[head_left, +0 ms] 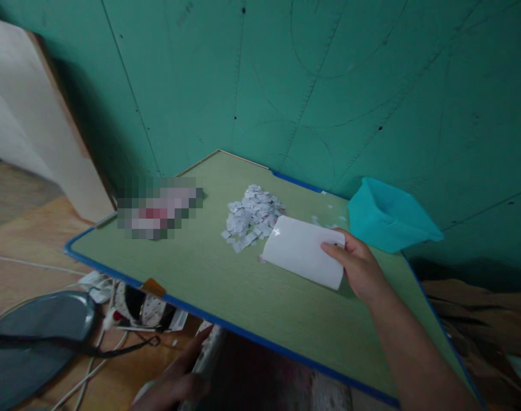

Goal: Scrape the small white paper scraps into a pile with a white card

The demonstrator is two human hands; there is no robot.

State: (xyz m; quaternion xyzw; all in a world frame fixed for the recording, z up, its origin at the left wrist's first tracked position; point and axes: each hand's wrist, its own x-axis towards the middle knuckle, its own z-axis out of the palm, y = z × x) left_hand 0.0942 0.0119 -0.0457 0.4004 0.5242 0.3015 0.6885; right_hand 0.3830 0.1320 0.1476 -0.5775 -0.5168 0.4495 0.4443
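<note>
My right hand (358, 264) is closed on the right edge of a white card (307, 251), thumb on top and fingers beneath. The card bends slightly and shows a small mark at its upper left corner. Its left edge touches a heap of small white paper pieces (255, 208) on the table (178, 257). Low in the view, below the table's front edge, my left hand (178, 379) grips a whitish, long-edged object (209, 351). What that object is cannot be made out, as it is dim and partly hidden.
A turquoise fabric bin (391, 220) stands at the table's back right, against the green wall (209, 74). A blurred-out item (160, 212) lies on the left. Beyond the front edge are a grey round stool seat (41, 342), cables and clutter. A pale panel (41, 108) leans at left.
</note>
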